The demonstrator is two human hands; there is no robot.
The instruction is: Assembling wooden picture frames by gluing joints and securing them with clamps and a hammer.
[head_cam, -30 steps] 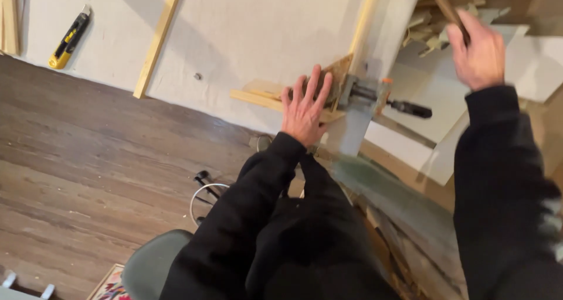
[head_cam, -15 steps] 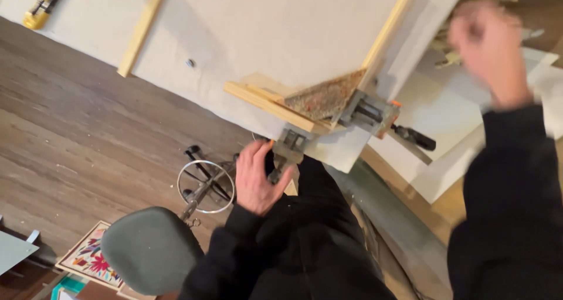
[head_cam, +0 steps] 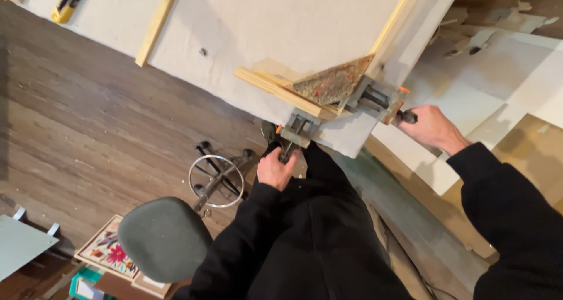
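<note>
We hold the grey metal corner clamp (head_cam: 337, 109) at the near corner of the pale surface (head_cam: 281, 24): our left hand (head_cam: 277, 168) has its fingers wrapped on the lower screw handle, our right hand (head_cam: 431, 127) closes on the black handle (head_cam: 409, 117), each screw axis pointing toward its own hand.
</note>
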